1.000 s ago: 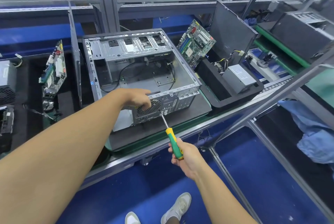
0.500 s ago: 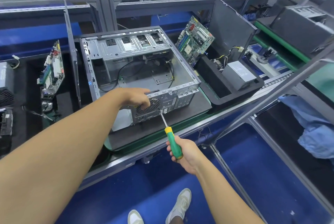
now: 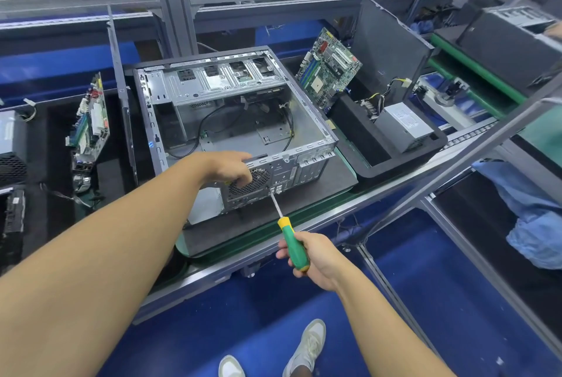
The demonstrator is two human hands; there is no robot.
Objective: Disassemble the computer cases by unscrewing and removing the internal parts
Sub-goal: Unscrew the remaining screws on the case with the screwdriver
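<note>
Most internals are seemingly out already: open grey metal computer case point(image 3: 243, 139), lying on dark worktop point(image 3: 316, 194), is holding only cables. Right hand point(image 3: 317, 256) fingers are wrapping green-and-yellow screwdriver point(image 3: 288, 235), tip at rear-panel screw; left hand point(image 3: 228, 168) fingers are curling over case's rear edge.

Open grey metal computer case point(image 3: 237, 121): on dark flat mat point(image 3: 319, 191), centre of worktop point(image 3: 225, 267) front edge.
Thin grey side panel point(image 3: 121, 93): upright, just left of case.
Green circuit board point(image 3: 91, 124): upright, further left.
Black plastic tray point(image 3: 395, 163): right of case, holding grey power supply box point(image 3: 401, 127).
Green motherboard point(image 3: 330, 67): leaning at tray's rear-left corner.
</note>
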